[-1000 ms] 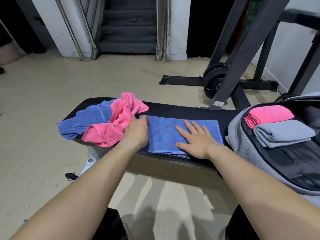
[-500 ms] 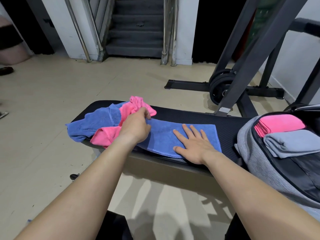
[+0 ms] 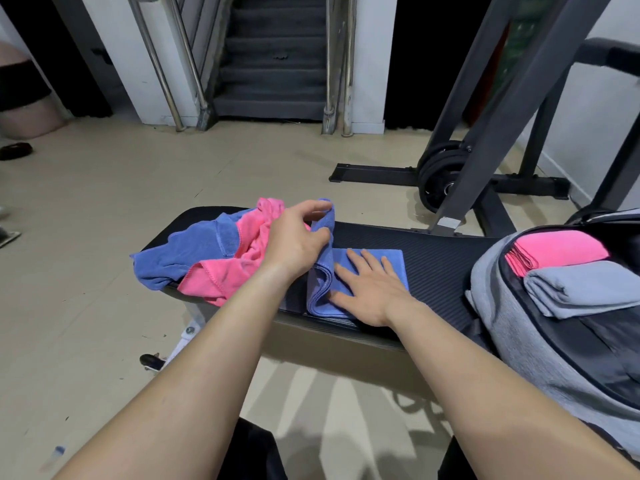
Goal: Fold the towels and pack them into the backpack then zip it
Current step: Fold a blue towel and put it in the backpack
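Two folded towels, a pink one (image 3: 557, 249) and a grey one (image 3: 585, 289), are already packed in the open backpack (image 3: 502, 306) at the bench's (image 3: 433, 251) right end, while mid-bench a blue towel (image 3: 394, 263) is pinned flat by the open right hand (image 3: 370, 289), its left edge pinched and lifted by the left hand (image 3: 294, 237), and a crumpled blue-and-pink pile (image 3: 207, 258) at the left end, plus the zipping, is judged still outstanding.

Gym: weight plates (image 3: 438, 178), padded bench (image 3: 433, 258)

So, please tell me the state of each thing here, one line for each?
Blue towel: half folded, left end lifted.
Left hand: gripping the blue towel's end.
Right hand: flat, pressing the blue towel down.
Backpack: open, unzipped.
Pink folded towel: packed inside.
Grey folded towel: packed inside.
Towel pile: unfolded, crumpled on the bench.
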A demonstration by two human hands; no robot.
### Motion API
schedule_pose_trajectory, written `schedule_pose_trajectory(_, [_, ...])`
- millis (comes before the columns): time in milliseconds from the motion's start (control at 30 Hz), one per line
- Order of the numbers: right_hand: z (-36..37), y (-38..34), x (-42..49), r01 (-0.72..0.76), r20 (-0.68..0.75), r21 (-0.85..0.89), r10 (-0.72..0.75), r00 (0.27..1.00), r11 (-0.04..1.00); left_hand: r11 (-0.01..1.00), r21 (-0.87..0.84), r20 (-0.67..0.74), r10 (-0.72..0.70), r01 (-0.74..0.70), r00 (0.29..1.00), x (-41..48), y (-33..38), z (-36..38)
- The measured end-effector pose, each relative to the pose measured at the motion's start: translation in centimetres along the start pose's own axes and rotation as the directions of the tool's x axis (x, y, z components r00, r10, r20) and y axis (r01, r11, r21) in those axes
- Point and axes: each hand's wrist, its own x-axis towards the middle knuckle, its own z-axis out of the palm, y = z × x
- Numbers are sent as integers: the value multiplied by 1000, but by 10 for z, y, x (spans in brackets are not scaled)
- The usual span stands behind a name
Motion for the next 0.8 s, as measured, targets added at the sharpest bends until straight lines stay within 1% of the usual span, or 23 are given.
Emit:
schedule_pose_trajectory(100, [-13,29,-16,-44,-95,-4,44,995,999,999,53,61,-13,10,998,1,0,24])
schedule_pose_trajectory(167, [-18,51,-28,-107,-109,2,107,988,994,994,111,104,-30,18,994,2,2,41])
schedule_pose_trajectory(267, [-19,71,-46,-163,-55,87,168,984,983,976,217,149,-43,10,988,-1,10,65])
schedule_pose_trajectory(367, [-13,74,-52,-169,26,136,167,986,976,949,315,198,-64,-2,978,-8,16,84])
schedule_pose_trajectory(433, [-10,76,-50,-168,28,159,165,986,973,936,351,220,-89,6,971,-12,20,95])
schedule_pose_trajectory(567, [-10,80,-49,-193,39,259,189,981,946,911,411,262,-92,-25,961,-15,25,108])
schedule_pose_trajectory(633, [-10,82,-49,-194,40,286,191,981,938,900,433,328,-113,-43,938,-13,24,111])
schedule_pose_trajectory(667, [-11,83,-48,-194,43,306,190,981,932,916,400,360,-135,-22,923,-12,24,111])
schedule_pose_trajectory(700, [-12,84,-46,-197,46,337,193,980,921,951,306,380,-158,37,911,-10,23,109])
schedule_pose_trajectory(733, [-14,84,-44,-202,42,360,200,979,911,978,174,384,-174,114,907,-6,24,104])
schedule_pose_trajectory(767, [-15,85,-42,-200,15,379,210,978,904,986,56,357,-168,159,919,-4,24,97])
schedule_pose_trajectory(800, [-18,85,-39,-202,-28,404,232,972,892,987,-19,308,-147,161,940,-1,23,88])
